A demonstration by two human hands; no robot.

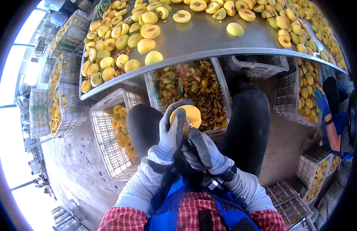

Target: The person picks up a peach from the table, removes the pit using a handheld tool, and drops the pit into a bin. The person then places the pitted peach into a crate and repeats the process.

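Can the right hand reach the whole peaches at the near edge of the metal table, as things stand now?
Probably yes. The right hand is busy at the halved peach that the left hand holds, but nothing stands between it and the whole peaches on the metal table.

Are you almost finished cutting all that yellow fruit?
Not nearly. Done: cut halves fill the left crate, and scraps fill the middle crate. In hand: the left hand holds one fruit while the right hand works at it. Left: many whole fruits wait on the table.
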